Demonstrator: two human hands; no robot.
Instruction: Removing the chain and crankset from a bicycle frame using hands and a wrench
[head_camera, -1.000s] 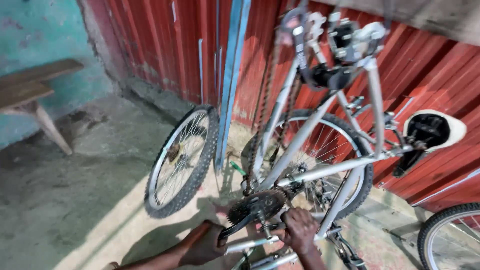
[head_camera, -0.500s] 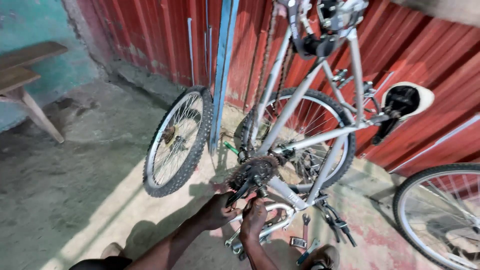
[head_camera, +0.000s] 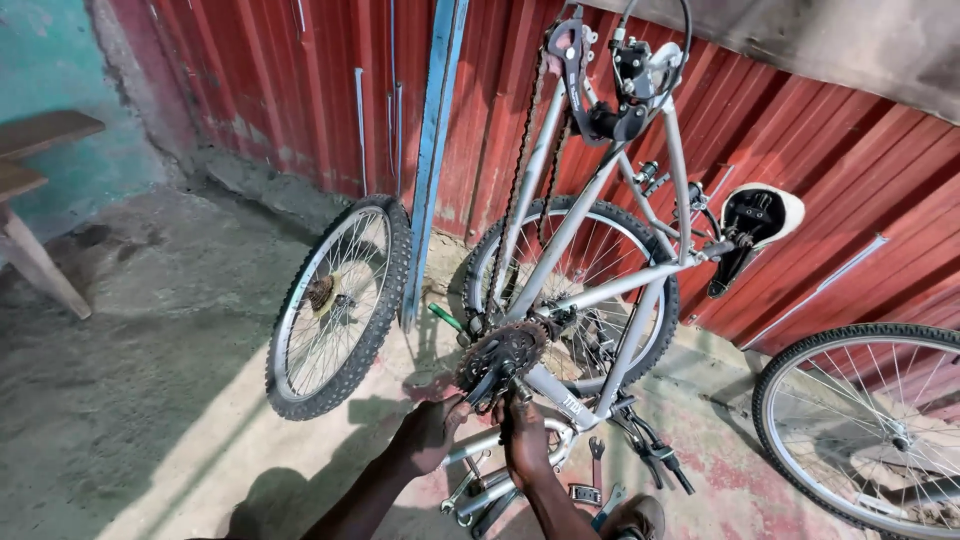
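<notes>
A grey bicycle frame (head_camera: 585, 205) stands upended against a red corrugated wall, its chain hanging from the top down to the chainring (head_camera: 500, 352). My left hand (head_camera: 432, 428) is just below the chainring and touches the crank area; whether it grips anything is hidden. My right hand (head_camera: 522, 432) reaches up to the crank (head_camera: 487, 385) beside the bottom bracket, fingers closed around a part there. A wheel (head_camera: 600, 290) sits behind the frame. The white saddle (head_camera: 757, 222) points out to the right.
A loose wheel (head_camera: 338, 305) leans against a blue post (head_camera: 430, 165) at left. Another wheel (head_camera: 868, 425) stands at the right edge. Spanners (head_camera: 596, 462) and small tools lie on the concrete floor below the frame. A wooden bench (head_camera: 35, 180) is at far left.
The view has shifted, so the bicycle sits lower and more central. Both hands have moved up closer to the chainring and crank.
</notes>
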